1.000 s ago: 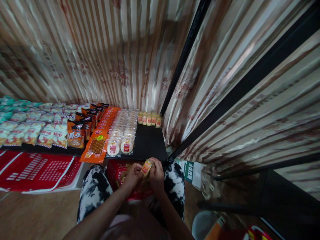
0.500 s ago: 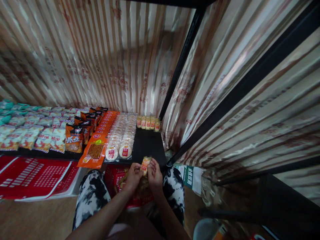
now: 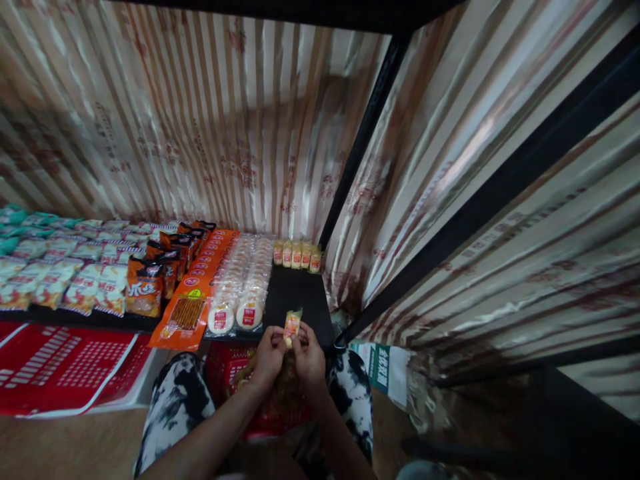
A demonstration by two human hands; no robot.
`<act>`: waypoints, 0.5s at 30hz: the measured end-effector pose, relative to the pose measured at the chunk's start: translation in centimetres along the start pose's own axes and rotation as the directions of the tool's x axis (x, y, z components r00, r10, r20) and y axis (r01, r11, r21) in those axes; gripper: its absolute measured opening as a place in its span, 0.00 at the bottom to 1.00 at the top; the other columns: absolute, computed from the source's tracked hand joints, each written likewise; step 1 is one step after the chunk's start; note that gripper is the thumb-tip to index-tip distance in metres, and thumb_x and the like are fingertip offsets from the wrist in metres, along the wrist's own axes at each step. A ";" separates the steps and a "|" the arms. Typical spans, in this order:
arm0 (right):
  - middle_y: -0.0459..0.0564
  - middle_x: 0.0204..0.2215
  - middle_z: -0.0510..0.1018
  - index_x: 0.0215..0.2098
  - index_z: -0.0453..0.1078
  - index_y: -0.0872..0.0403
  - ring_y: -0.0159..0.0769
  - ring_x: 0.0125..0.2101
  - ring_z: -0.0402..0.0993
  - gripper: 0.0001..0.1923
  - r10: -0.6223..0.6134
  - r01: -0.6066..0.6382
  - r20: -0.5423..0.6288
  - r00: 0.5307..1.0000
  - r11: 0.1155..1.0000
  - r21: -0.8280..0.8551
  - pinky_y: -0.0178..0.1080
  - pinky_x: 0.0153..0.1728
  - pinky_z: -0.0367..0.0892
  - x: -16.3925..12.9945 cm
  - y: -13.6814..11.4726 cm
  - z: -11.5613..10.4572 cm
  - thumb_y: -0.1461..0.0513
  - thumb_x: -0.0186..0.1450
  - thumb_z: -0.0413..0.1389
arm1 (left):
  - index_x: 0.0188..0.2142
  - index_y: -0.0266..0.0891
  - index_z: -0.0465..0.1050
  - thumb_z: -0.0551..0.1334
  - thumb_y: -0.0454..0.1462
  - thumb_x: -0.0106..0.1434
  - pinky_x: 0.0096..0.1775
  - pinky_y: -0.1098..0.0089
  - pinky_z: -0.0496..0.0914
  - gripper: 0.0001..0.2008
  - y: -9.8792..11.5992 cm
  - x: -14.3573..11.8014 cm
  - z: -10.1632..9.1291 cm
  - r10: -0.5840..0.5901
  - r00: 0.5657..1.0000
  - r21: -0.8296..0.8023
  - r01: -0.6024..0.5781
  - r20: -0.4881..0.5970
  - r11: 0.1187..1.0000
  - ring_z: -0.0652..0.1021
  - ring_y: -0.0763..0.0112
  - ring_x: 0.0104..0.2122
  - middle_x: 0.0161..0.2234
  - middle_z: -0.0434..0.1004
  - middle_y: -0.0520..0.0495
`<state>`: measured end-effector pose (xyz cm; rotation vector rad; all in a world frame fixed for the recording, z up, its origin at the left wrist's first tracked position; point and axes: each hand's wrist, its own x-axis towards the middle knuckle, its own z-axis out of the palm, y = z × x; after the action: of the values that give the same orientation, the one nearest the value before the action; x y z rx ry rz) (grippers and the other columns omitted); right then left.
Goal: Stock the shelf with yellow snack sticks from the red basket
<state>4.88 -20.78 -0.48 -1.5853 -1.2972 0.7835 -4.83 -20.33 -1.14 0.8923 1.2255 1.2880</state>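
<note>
A small yellow snack packet (image 3: 292, 324) with a reddish label is held upright over the front edge of the black shelf (image 3: 300, 293). My left hand (image 3: 269, 353) pinches its left side, and my right hand (image 3: 309, 355) grips the right side, thumbs close together. Similar small packets (image 3: 297, 256) stand in a row at the back right of the shelf. Below my hands, between my knees, sits a red basket (image 3: 225, 363) with more packets in it, partly hidden by my forearms.
Left of my hands lie round white crackers (image 3: 249, 313) in clear wrap, orange packs of sticks (image 3: 185, 313), orange-black bags (image 3: 144, 287) and white snack bags (image 3: 83, 287). A red crate (image 3: 65, 367) lies lower left. Black frame posts (image 3: 365, 140) rise at the right, before striped sheeting.
The view has tilted slightly, so the shelf and its goods appear a little lower. Both hands still hold the packet, which now stands more upright.
</note>
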 end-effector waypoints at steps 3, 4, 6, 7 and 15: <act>0.51 0.38 0.77 0.48 0.64 0.55 0.37 0.37 0.75 0.20 -0.022 0.022 0.000 1.000 0.999 0.025 0.37 0.37 0.70 0.9 0.2 0.3 0.55 0.60 0.49 | 0.31 0.38 0.69 0.57 0.32 0.51 0.38 0.71 0.68 0.06 0.1 0.8 0.0 0.010 0.999 0.143 -0.004 -0.039 0.990 0.75 0.70 0.32 0.29 0.75 0.50; 0.52 0.38 0.77 0.48 0.63 0.55 0.37 0.37 0.75 0.20 -0.029 0.029 0.000 1.000 0.999 0.035 0.38 0.38 0.70 1.2 0.4 0.5 0.56 0.60 0.48 | 0.31 0.38 0.70 0.57 0.32 0.52 0.39 0.71 0.68 0.06 0.2 1.1 0.0 0.021 0.998 0.199 -0.010 -0.053 0.980 0.75 0.70 0.33 0.30 0.76 0.49; 0.52 0.38 0.77 0.49 0.63 0.55 0.37 0.37 0.75 0.20 -0.035 0.035 0.005 0.999 0.998 0.058 0.39 0.39 0.70 1.8 0.9 0.9 0.57 0.60 0.48 | 0.32 0.38 0.71 0.55 0.32 0.53 0.41 0.71 0.67 0.08 0.4 1.6 0.0 0.049 0.997 0.306 -0.028 -0.060 0.952 0.75 0.70 0.35 0.32 0.75 0.48; 0.52 0.38 0.77 0.49 0.63 0.55 0.37 0.37 0.75 0.20 -0.036 0.035 0.004 0.999 0.997 0.071 0.39 0.39 0.70 2.2 1.1 1.1 0.57 0.60 0.49 | 0.33 0.37 0.71 0.55 0.31 0.54 0.41 0.71 0.67 0.09 0.6 1.8 0.0 0.060 0.997 0.352 -0.036 -0.057 0.935 0.75 0.70 0.36 0.33 0.75 0.47; 0.56 0.39 0.74 0.47 0.66 0.57 0.38 0.37 0.73 0.20 -0.078 0.080 -0.040 0.996 0.995 0.059 0.38 0.36 0.71 4.2 2.0 2.4 0.60 0.58 0.49 | 0.40 0.36 0.70 0.54 0.30 0.56 0.43 0.72 0.66 0.12 1.8 3.4 0.7 -0.034 0.995 0.493 0.075 -0.091 0.867 0.74 0.71 0.39 0.39 0.74 0.44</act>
<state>4.53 -16.13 -2.95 -1.4843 -1.2896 0.7342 -4.96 -16.68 0.23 1.1678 1.6763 0.9781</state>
